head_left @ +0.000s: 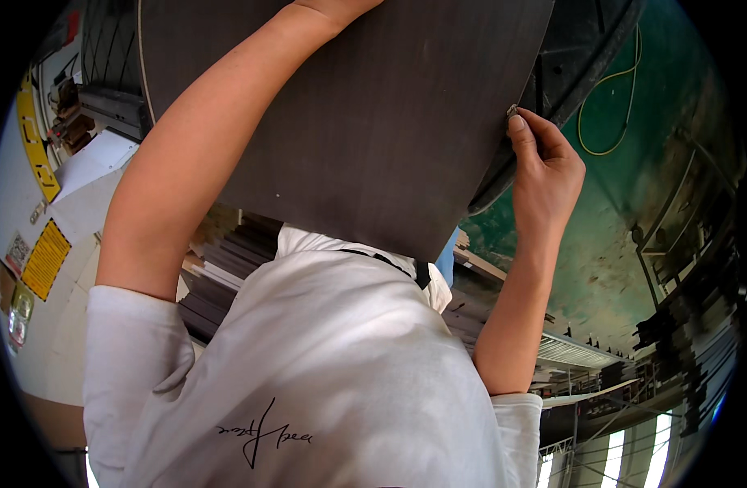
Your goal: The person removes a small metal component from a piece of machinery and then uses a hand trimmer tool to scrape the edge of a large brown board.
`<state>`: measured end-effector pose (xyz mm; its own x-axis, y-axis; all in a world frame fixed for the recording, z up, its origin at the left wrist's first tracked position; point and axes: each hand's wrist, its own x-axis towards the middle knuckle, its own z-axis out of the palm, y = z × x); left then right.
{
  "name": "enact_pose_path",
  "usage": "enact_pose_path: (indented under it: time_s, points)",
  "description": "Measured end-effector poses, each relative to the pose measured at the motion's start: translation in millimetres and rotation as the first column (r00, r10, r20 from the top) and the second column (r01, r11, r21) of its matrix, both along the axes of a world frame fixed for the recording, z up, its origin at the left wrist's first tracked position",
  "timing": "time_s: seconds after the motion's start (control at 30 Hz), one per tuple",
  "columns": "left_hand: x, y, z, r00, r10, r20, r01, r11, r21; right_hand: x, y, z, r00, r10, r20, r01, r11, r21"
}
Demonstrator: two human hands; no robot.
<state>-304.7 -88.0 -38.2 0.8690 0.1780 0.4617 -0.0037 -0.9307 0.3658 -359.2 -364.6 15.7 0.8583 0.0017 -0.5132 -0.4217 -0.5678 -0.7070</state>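
Green floor (674,146) beyond panel (373,122) edge, right hand (544,175) fingers (520,130) there

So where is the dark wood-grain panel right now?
In the head view, the dark panel fills the upper centre, right hand pinching its right edge, left forearm across it.

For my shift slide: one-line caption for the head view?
Right hand fingers pinch the edge of a dark wood-grain panel; left arm reaches over it.

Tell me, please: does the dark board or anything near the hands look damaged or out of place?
Nothing stands out. The dark board looks flat and whole, with no chip or crack showing. The right hand pinches something small at its right edge; the left hand is cut off at the top.
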Motion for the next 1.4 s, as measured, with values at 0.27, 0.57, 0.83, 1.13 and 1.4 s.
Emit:
enact_pose_path:
  time_s: [0.27, 0.57, 0.83, 1.13, 1.4]
  points:
    - [-2, -3, -2, 1.0, -0.004, -0.007, 0.004, 1.0, -0.018, 20, -8, 0, 0.975, 0.114, -0.19, -0.113, 0.993, 0.019]
    - [0, -1, 2, 1.0, 0.004, -0.002, -0.004, 1.0, -0.013, -6, -27, 5, 0.974, 0.058, -0.221, -0.019, 0.985, 0.173]
    - [-6, 2, -2, 0.997, 0.044, -0.062, -0.045, 0.999, -0.028, -23, -29, 5, 0.991, -0.123, -0.061, 0.135, 0.947, 0.291]
    - [-74, -12, 20, 0.966, -0.042, -0.256, -0.041, 0.95, -0.311, -8, 0, -6, 0.998, 0.025, 0.05, -0.021, 0.997, -0.075]
    - [-191, -40, 51, 0.857, -0.134, -0.498, -0.217, 0.782, -0.584, 16, -5, 3, 0.982, 0.182, 0.051, -0.172, 0.973, -0.15]
